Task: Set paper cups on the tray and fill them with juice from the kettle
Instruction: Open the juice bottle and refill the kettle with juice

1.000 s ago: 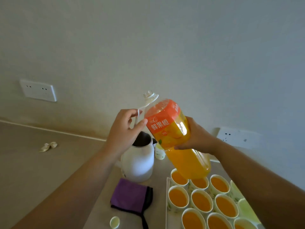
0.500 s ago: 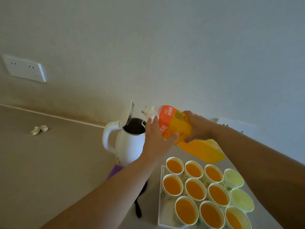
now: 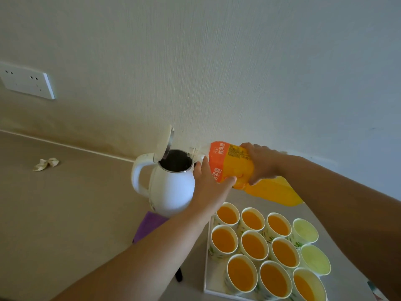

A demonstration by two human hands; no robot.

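Observation:
A white kettle [image 3: 171, 192] stands on the counter with its lid [image 3: 166, 141] flipped up. An orange juice bottle [image 3: 236, 168] lies tilted almost flat, its mouth over the kettle's opening. My right hand [image 3: 260, 161] grips the bottle's middle from above. My left hand [image 3: 208, 185] holds the bottle near its neck from below, thumb against the label. A white tray [image 3: 207, 279] at the lower right carries several paper cups [image 3: 251, 246] filled with orange juice. Two cups [image 3: 306, 231] on its right side look empty.
A purple cloth [image 3: 147, 224] lies under my left forearm beside the kettle. A crumpled paper scrap [image 3: 46, 164] sits on the beige counter at the left. A wall socket [image 3: 27, 82] is at the upper left, and the wall runs close behind the kettle.
The bottle has tipped lower and its mouth now reaches over the kettle's opening. My left hand slid along the bottle's underside. The view dropped slightly toward the tray.

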